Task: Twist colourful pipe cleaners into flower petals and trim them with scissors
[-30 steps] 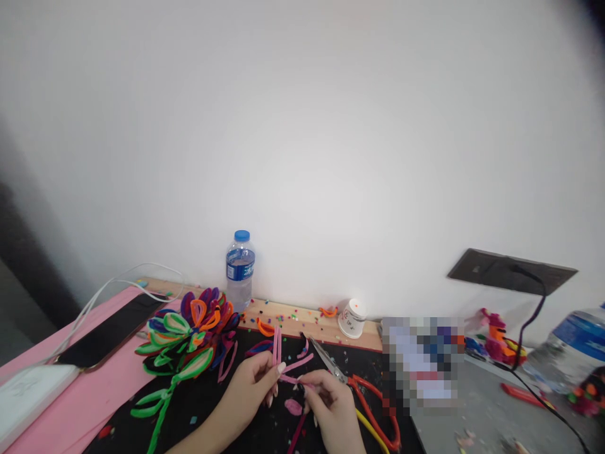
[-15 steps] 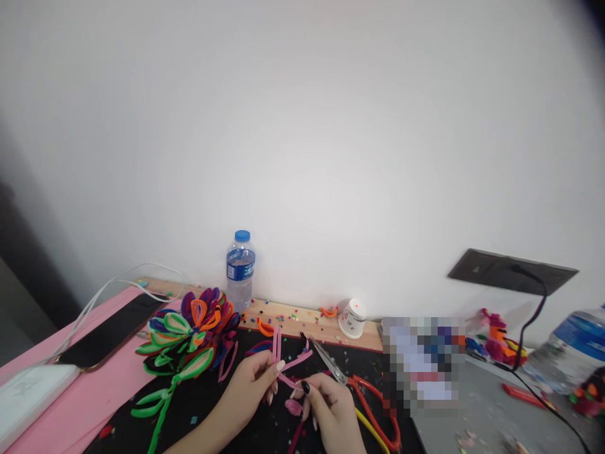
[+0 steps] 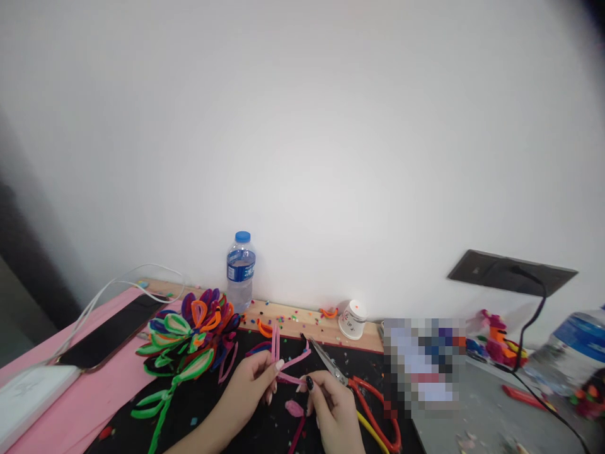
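Observation:
Pink fuzzy strips (image 3: 275, 343) are pinched between the thumb and fingers of my left hand (image 3: 255, 384), one pair pointing up and others slanting right. My right hand (image 3: 328, 403), with a dark thumbnail, pinches the end of a lower pink strip. A small pink looped piece (image 3: 294, 408) and a dark magenta stem (image 3: 297, 435) lie between the hands on the black mat (image 3: 203, 403). Left of my left hand rests a multicoloured fuzzy flower (image 3: 193, 334) with green stem and leaves. Scissors (image 3: 373, 397) with red handles lie beyond my right hand.
A water bottle (image 3: 241, 271) and an upturned paper cup (image 3: 352, 319) stand by the wall. A phone (image 3: 113, 331) and white power bank (image 3: 35, 403) lie on pink paper at left. A black cable (image 3: 522, 334) hangs from the wall socket at right, near another bottle (image 3: 571, 347).
My right hand has shifted slightly, and the lower pink strip between my hands now runs flatter. My left hand stays nearly still.

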Demonstrator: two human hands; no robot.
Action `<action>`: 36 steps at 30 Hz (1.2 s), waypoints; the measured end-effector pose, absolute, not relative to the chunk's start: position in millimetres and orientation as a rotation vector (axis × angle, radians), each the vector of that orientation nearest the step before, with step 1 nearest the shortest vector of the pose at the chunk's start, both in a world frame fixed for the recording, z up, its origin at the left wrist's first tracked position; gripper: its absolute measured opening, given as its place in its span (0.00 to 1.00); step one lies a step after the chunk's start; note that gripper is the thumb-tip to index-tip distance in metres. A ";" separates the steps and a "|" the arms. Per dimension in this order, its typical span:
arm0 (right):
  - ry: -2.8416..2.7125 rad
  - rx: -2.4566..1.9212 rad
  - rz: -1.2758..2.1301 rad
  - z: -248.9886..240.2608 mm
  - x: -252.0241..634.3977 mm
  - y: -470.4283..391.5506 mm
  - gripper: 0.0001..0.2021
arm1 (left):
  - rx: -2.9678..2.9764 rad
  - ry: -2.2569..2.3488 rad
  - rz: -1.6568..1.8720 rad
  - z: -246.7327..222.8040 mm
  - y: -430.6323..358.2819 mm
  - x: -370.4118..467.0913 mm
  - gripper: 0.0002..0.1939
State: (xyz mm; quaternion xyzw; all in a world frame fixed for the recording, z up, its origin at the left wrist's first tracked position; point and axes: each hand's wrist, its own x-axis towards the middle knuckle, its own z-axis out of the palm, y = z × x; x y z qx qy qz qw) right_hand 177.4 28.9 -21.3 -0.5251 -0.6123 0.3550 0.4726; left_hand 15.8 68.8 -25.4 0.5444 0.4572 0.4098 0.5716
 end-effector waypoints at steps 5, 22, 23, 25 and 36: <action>-1.429 -1.303 0.909 -22.6 177.7 29.6 0.13 | 1.258 1.072 0.955 -24.9 68.0 15.3 0.19; -1.362 -1.175 1.196 -19.2 172.5 29.6 0.17 | 1.209 1.093 1.009 -27.5 71.1 12.7 0.20; -1.357 -1.161 1.199 -19.5 172.4 29.9 0.17 | 1.204 1.097 1.021 -28.1 71.5 12.3 0.20; -1.350 -1.137 1.206 -21.0 172.2 30.5 0.17 | 1.189 1.103 1.041 -28.9 72.3 11.5 0.20; -1.405 -1.180 1.218 -18.3 171.7 30.2 0.17 | 1.343 0.982 0.884 -25.5 61.1 17.4 0.19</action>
